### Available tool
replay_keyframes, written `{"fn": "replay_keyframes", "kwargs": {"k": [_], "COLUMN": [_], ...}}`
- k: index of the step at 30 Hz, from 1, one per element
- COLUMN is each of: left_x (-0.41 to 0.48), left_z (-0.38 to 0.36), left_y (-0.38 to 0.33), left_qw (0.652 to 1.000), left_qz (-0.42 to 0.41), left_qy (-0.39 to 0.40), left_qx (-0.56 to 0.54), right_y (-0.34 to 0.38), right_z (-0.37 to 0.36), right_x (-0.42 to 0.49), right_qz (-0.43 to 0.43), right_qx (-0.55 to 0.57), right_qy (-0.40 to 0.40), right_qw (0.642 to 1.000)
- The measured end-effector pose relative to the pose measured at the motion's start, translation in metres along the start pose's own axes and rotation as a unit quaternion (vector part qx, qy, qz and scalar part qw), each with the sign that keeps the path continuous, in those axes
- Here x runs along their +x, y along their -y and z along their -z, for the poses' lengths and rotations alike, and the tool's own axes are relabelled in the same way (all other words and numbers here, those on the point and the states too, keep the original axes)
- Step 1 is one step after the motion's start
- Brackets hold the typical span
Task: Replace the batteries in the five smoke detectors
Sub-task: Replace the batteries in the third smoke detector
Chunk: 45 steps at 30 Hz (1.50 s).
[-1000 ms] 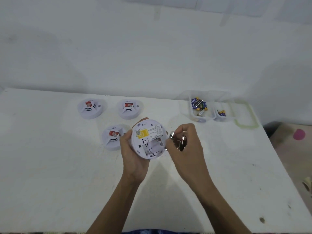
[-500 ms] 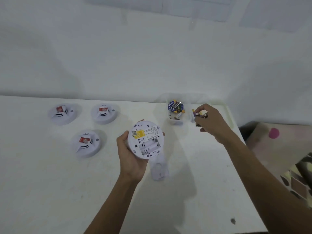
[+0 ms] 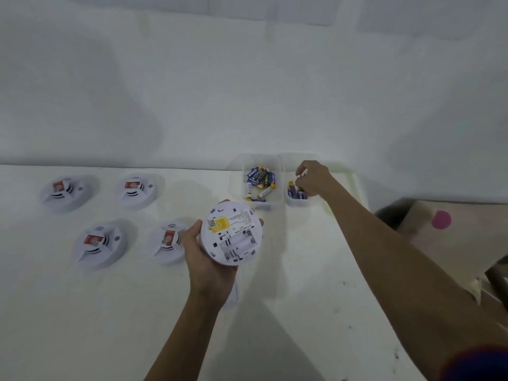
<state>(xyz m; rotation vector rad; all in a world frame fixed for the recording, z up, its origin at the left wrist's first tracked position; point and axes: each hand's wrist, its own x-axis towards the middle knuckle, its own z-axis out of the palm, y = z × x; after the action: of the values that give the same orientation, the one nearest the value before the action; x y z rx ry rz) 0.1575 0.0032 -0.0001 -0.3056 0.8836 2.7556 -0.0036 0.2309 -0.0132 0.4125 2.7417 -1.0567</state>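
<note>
My left hand (image 3: pixel 209 262) grips a round white smoke detector (image 3: pixel 231 235) above the table, back side up. It has a yellow label and its battery bay is open with no cells inside. My right hand (image 3: pixel 314 178) reaches over the right clear tub (image 3: pixel 299 203), fingers curled, pinching a small pale battery (image 3: pixel 300 175) above the blue and yellow cells lying there. The left clear tub (image 3: pixel 276 204) holds several mixed batteries. Several other detectors lie face up with red tags: two at the back (image 3: pixel 64 192) (image 3: pixel 136 189) and two nearer (image 3: pixel 99 244) (image 3: pixel 169 240).
A white detector cover (image 3: pixel 232 296) lies on the white table (image 3: pixel 82 325), partly hidden under my left wrist. The table ends at the right, where a surface with a pink dot (image 3: pixel 441 220) sits lower. A white wall stands right behind the table.
My right hand left the detector, carrying batteries, and moved back right to the right tub. My view shifted, so a fourth detector on the table now shows. My left hand keeps holding the detector.
</note>
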Motion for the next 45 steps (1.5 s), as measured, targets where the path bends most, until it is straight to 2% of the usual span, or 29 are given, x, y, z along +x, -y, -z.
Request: {"fn": "replay_keyframes", "kwargs": {"k": [8,13,18,22,26,28,32,41,45], "left_x": [0.013,0.018,0.021,0.021,0.023,0.024,0.025,0.027,0.028], "left_z": [-0.002,0.001,0.0,0.001,0.004,0.008,0.013,0.019,0.024], "left_y": [0.018,0.019,0.018,0.015,0.011,0.009,0.007,0.008,0.005], "left_qw": [0.999,1.0,0.999,0.999,1.0,0.999,0.999,0.999,0.998], "left_qz": [0.004,0.0,-0.001,0.0,-0.025,-0.034,-0.04,-0.048,-0.038], "left_qy": [-0.031,-0.028,-0.037,-0.032,-0.018,-0.012,-0.003,-0.014,-0.026], "left_qx": [-0.011,-0.013,-0.021,-0.026,-0.004,-0.01,-0.016,-0.022,-0.04], "right_y": [-0.013,-0.024,-0.015,0.001,0.014,0.018,0.023,0.034,0.03], "right_z": [-0.015,-0.02,-0.016,-0.012,-0.021,-0.029,-0.042,-0.061,-0.067], "right_x": [0.024,0.025,0.029,0.038,0.048,0.051,0.056,0.063,0.064], "right_qz": [0.031,0.042,0.073,0.132,0.198,0.22,0.281,0.313,0.299], "right_qx": [-0.168,-0.251,-0.282,-0.253,-0.25,-0.28,-0.386,-0.455,-0.471], "right_qy": [0.044,0.027,-0.017,-0.062,-0.039,-0.045,-0.107,-0.034,-0.034], "right_qw": [0.984,0.967,0.957,0.956,0.947,0.933,0.872,0.833,0.829]}}
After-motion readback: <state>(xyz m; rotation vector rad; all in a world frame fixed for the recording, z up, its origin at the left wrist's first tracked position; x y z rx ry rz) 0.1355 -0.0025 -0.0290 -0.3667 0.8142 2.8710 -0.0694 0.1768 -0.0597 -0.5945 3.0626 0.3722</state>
